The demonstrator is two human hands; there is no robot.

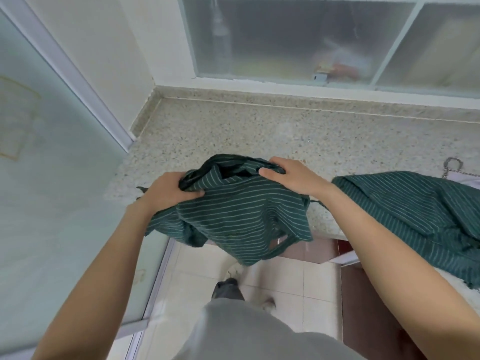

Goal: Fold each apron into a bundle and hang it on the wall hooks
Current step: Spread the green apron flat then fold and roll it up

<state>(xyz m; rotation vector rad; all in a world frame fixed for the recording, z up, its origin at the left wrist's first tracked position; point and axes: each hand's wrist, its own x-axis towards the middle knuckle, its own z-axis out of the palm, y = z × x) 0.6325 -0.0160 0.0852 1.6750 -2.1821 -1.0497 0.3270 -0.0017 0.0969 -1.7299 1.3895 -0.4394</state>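
A dark green apron with thin white stripes is bunched up at the front edge of the speckled stone counter, its lower part hanging over the edge. My left hand grips its left side. My right hand holds its upper right fold, thumb pressed on the cloth. A second green striped apron lies spread on the counter to the right, partly draped over the edge. No wall hooks are in view.
A frosted glass panel with a white frame stands close on the left. A frosted window runs along the back wall. A metal chain lies at the far right. Tiled floor and my feet show below.
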